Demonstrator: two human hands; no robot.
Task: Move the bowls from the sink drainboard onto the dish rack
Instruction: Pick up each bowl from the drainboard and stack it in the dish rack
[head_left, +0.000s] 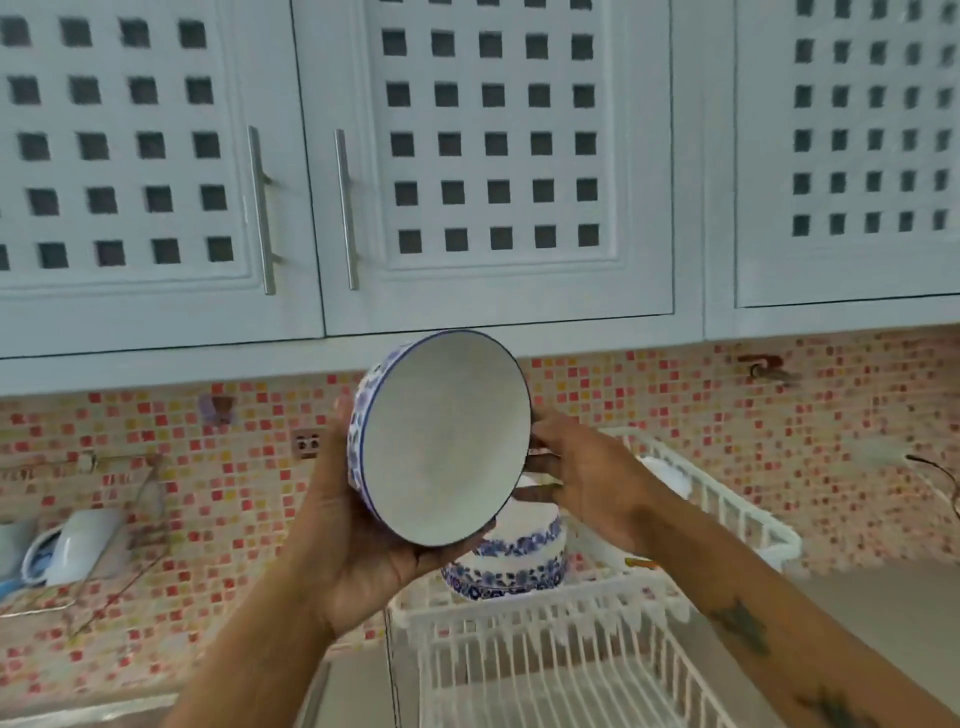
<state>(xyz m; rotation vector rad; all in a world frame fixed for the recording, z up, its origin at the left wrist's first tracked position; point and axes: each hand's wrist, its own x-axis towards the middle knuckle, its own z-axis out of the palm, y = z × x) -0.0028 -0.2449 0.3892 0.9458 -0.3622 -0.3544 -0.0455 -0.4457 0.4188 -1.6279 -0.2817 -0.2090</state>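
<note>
While both hands carry a bowl (441, 441) above the rack (545, 639), the transfer is mid-way.
Left hand (332, 530) cups it at 7 o'clock, right hand (582, 478) steadies at 3; next it likely needs lowering beside the stacked bowls (511, 564).

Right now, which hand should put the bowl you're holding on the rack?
Probably the left hand. It cups the held bowl from underneath, carrying its weight, while the right hand only touches the rim. The dish rack sits just below, with stacked bowls already on it.
</note>
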